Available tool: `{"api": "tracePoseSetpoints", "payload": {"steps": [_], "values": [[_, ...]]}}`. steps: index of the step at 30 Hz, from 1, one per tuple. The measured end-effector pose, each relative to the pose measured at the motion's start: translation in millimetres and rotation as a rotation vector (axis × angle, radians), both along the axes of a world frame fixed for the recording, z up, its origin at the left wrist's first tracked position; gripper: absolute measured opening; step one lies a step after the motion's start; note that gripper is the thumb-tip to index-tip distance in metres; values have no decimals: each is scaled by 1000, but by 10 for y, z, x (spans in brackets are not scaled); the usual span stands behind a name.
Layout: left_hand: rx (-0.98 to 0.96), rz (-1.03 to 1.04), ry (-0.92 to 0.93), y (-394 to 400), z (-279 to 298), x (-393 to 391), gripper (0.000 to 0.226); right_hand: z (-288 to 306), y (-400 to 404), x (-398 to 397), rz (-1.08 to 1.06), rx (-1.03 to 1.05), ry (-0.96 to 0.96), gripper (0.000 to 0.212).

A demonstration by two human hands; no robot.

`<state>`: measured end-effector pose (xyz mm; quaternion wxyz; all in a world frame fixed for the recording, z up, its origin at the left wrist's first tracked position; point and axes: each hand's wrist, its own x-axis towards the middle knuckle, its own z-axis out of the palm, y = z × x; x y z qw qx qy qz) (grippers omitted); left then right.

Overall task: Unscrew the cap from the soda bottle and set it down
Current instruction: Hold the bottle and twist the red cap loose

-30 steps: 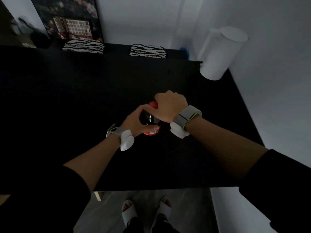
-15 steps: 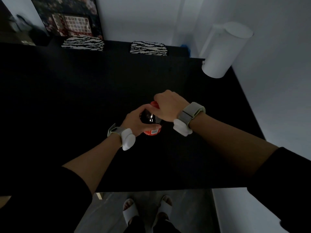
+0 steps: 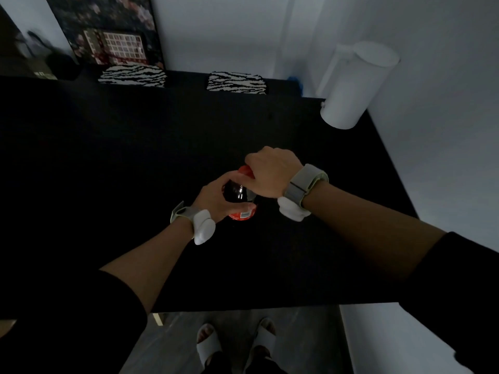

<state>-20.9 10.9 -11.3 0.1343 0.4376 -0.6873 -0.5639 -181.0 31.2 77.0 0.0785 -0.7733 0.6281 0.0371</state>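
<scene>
A dark soda bottle (image 3: 239, 194) with a red label stands upright on the black table (image 3: 108, 171), seen from above. My left hand (image 3: 216, 198) is wrapped around the bottle's body from the left. My right hand (image 3: 272, 171) covers the top from the right, its fingers closed on the red cap (image 3: 245, 170), of which only the left edge shows. The cap sits on the bottle's neck. Both wrists wear bands with white pods.
A white cylindrical jug (image 3: 356, 85) stands at the table's far right corner by the wall. Two zebra-patterned chair cushions (image 3: 132, 76) sit past the far edge. The table's near edge (image 3: 270, 306) is above my sandalled feet.
My right hand has turned slightly on the cap, its wrist swinging outward to the right. The bottle and my left hand have stayed in place.
</scene>
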Motion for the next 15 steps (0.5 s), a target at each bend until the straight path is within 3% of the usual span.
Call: {"api": "tracePoseSetpoints", "payload": {"steps": [2,5,11,15], "values": [[14,-25,-19,9,32,-24,52,-11,37,47,-83,-29,5,51],[25,-33,-18,14,47,-41,65,-19,34,94,-121,8,-34,47],[28,-4,12,-29,-5,-16,57,5,-38,49,-42,117,-88,40],[28,-9,7,-42,0,-24,71,1,-105,-7,73,126,-44,38]]}}
